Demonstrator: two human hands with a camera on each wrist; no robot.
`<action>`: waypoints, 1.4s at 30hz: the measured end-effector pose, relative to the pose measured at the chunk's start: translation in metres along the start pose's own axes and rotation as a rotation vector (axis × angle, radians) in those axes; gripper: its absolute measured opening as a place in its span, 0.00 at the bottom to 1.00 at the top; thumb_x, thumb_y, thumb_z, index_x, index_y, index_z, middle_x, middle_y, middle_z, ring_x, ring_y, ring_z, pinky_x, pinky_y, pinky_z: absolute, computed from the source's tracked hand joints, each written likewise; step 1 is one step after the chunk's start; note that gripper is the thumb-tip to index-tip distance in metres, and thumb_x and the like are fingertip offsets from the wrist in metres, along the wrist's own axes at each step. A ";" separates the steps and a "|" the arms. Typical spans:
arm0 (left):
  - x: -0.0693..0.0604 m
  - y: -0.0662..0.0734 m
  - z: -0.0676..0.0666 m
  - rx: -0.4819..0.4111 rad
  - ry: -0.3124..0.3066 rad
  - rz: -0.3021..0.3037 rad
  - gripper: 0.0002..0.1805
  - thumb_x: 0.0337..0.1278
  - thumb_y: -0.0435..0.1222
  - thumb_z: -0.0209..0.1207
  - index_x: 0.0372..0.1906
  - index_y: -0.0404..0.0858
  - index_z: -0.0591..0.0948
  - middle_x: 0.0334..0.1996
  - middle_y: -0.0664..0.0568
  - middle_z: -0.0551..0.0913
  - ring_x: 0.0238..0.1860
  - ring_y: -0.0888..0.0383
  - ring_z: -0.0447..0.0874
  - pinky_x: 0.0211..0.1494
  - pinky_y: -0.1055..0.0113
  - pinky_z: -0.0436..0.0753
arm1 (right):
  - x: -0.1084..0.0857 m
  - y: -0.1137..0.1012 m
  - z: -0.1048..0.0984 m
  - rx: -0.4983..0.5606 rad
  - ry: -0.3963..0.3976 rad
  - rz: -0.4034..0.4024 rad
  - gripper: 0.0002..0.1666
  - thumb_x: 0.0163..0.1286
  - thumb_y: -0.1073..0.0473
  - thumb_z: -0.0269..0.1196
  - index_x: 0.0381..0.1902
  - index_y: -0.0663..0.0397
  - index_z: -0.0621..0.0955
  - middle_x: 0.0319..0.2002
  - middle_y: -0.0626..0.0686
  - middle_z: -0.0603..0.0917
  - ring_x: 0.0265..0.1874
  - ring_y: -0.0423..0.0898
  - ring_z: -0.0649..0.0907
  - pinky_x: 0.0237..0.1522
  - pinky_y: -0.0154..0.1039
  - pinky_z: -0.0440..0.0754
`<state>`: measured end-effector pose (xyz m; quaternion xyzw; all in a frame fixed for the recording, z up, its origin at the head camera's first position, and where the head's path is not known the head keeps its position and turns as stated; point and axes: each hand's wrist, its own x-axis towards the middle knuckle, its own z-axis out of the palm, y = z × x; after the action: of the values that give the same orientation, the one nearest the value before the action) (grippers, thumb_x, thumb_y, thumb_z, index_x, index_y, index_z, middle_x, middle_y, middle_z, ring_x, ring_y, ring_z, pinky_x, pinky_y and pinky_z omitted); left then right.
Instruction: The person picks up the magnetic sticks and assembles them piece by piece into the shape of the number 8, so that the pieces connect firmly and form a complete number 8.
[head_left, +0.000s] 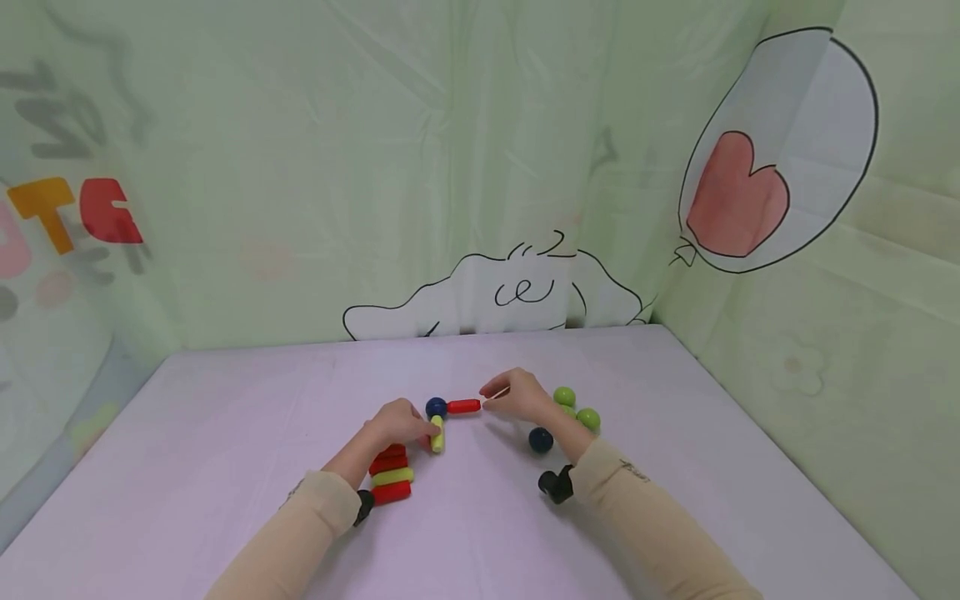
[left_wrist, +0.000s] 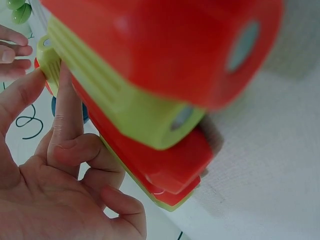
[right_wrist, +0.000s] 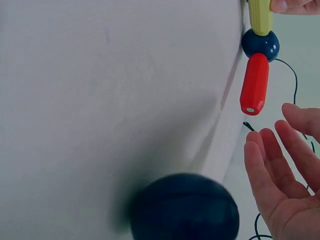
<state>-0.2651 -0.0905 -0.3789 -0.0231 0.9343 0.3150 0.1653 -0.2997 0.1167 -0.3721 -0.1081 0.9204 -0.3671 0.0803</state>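
A dark blue ball (head_left: 436,407) on the table joins two stubby building rods. The red rod (head_left: 463,406) points right from it, and the yellow-green rod (head_left: 437,437) points toward me. My left hand (head_left: 397,423) pinches the yellow-green rod between thumb and forefinger, its other fingers loosely bent in the left wrist view. Just off the red rod's free end is my right hand (head_left: 523,396), holding nothing, its fingers spread apart in the right wrist view. A pale metal disc shows in that red rod's end (right_wrist: 250,110).
Several loose red and yellow-green rods (head_left: 392,477) lie in a row by my left wrist. Beyond my right forearm are green balls (head_left: 588,418), with a second dark blue ball (head_left: 541,440) nearer. A printed curtain (head_left: 300,208) hangs behind the table (head_left: 480,533).
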 end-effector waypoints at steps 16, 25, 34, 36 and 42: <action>-0.001 0.001 0.000 0.004 0.000 0.011 0.15 0.49 0.46 0.63 0.28 0.37 0.79 0.29 0.50 0.76 0.35 0.53 0.72 0.49 0.47 0.65 | -0.026 0.012 -0.023 -0.024 -0.005 -0.058 0.15 0.55 0.64 0.67 0.42 0.63 0.82 0.37 0.54 0.84 0.36 0.47 0.82 0.37 0.37 0.79; -0.001 0.001 0.000 0.004 -0.007 0.006 0.14 0.50 0.45 0.63 0.27 0.38 0.80 0.30 0.50 0.76 0.36 0.53 0.71 0.50 0.46 0.65 | -0.039 0.020 -0.032 -0.028 -0.044 -0.114 0.15 0.56 0.65 0.66 0.42 0.66 0.81 0.39 0.59 0.82 0.35 0.48 0.82 0.37 0.38 0.80; -0.001 0.001 0.000 -0.002 -0.016 0.008 0.14 0.50 0.45 0.62 0.28 0.37 0.79 0.30 0.49 0.76 0.37 0.53 0.71 0.49 0.48 0.66 | -0.050 0.029 -0.037 -0.045 -0.047 -0.125 0.15 0.55 0.65 0.66 0.41 0.66 0.81 0.38 0.58 0.82 0.34 0.47 0.81 0.37 0.38 0.80; -0.001 0.001 0.000 -0.002 -0.017 0.009 0.14 0.50 0.45 0.62 0.28 0.37 0.79 0.30 0.50 0.76 0.37 0.53 0.71 0.49 0.47 0.66 | -0.053 0.029 -0.038 -0.054 -0.047 -0.134 0.14 0.55 0.66 0.66 0.40 0.66 0.81 0.38 0.58 0.82 0.35 0.48 0.81 0.37 0.39 0.80; 0.000 0.000 0.000 -0.003 -0.018 0.011 0.14 0.50 0.45 0.62 0.28 0.37 0.79 0.30 0.50 0.76 0.37 0.53 0.71 0.49 0.47 0.66 | -0.059 0.031 -0.042 -0.070 -0.042 -0.143 0.14 0.54 0.67 0.67 0.39 0.67 0.81 0.38 0.60 0.82 0.36 0.50 0.81 0.38 0.40 0.79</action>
<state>-0.2656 -0.0908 -0.3788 -0.0156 0.9324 0.3174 0.1721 -0.2567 0.1817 -0.3590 -0.1841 0.9207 -0.3370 0.0695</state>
